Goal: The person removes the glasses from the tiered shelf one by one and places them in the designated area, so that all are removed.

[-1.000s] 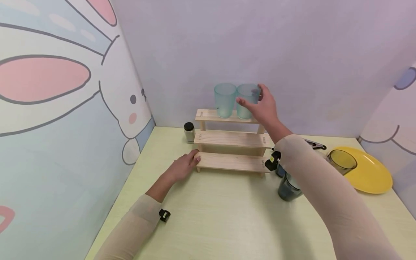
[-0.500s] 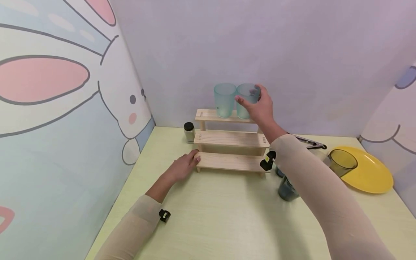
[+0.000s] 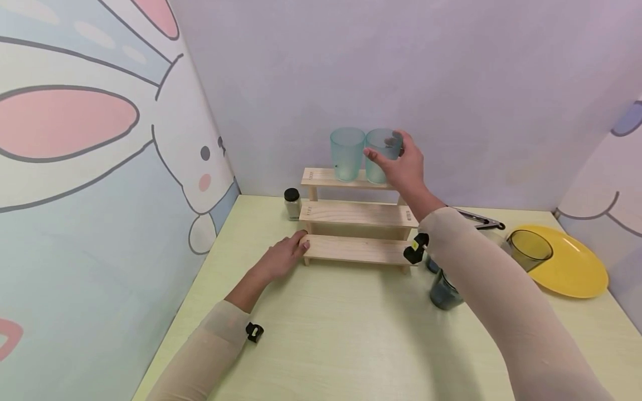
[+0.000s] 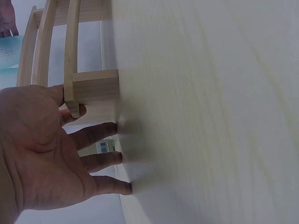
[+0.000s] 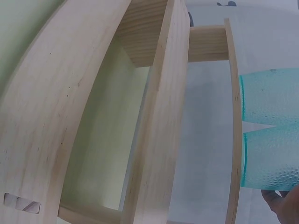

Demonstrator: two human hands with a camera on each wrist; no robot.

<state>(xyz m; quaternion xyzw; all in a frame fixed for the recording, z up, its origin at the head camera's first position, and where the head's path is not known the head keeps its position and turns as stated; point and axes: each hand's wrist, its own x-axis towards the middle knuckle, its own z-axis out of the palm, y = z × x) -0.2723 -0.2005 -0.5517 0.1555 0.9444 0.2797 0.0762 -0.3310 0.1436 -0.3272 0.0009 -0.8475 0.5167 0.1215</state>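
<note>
Two textured, translucent teal cups stand upright side by side on the top tier of a three-tier wooden shelf (image 3: 358, 213). My right hand (image 3: 405, 167) grips the right cup (image 3: 375, 167), thumb on its near left side and fingers round the far right. Beside it, the left cup (image 3: 347, 155) is untouched. At the lowest tier's left end, my left hand (image 3: 281, 257) pinches the board; in the left wrist view the thumb and a finger hold the board end (image 4: 71, 95), while the other fingertips reach down to the table. Only part of the right hand (image 5: 285, 205) shows in the right wrist view.
A small black-capped jar (image 3: 292, 205) stands left of the shelf. To the right are a dark glass (image 3: 443, 292), tongs (image 3: 484, 219), an amber glass (image 3: 529, 250) and a yellow plate (image 3: 577, 267). My right sleeve partly covers things there. Walls border the table's back and sides.
My right hand and forearm have shifted slightly left, and the fingers remain round the right cup. Both cups, the shelf and my left hand look the same.
</note>
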